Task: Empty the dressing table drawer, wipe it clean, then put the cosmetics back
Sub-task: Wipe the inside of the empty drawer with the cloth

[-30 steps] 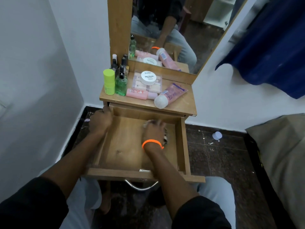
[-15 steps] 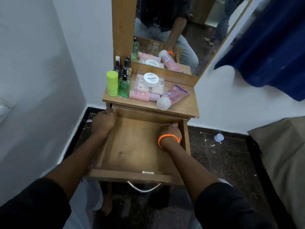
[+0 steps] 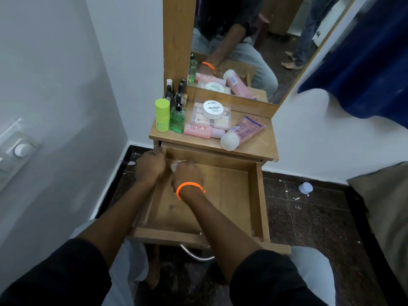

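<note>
Cosmetics on my bench

The wooden bench (image 3: pixel 260 146) carries a lime-green bottle (image 3: pixel 162 117) at its left; beside that stands a green bottle (image 3: pixel 177 120), then a pink bottle (image 3: pixel 202 130) lying flat, a clear box (image 3: pixel 212 117) and a pink tube (image 3: pixel 241 134).

Tan wood drawer (image 3: pixel 254 191), orange wristband (image 3: pixel 187 187), lime-green bottle (image 3: pixel 162 114) — pink tube (image 3: pixel 242 133), blue curtain (image 3: pixel 364 58).

a tall mirror (image 3: pixel 242 40) in a wooden frame leans against the white wall (image 3: pixel 55 62). a dark blue curtain (image 3: pixel 364 62) hangs at the right. the dark tiled floor (image 3: pixel 309 217) carries white scraps and a small pale cap (image 3: pixel 305 187). a white switch plate (image 3: pixel 15 146) sits on the left wall. grey-beige fabric (image 3: pixel 388 206) lies at the right edge.
</note>
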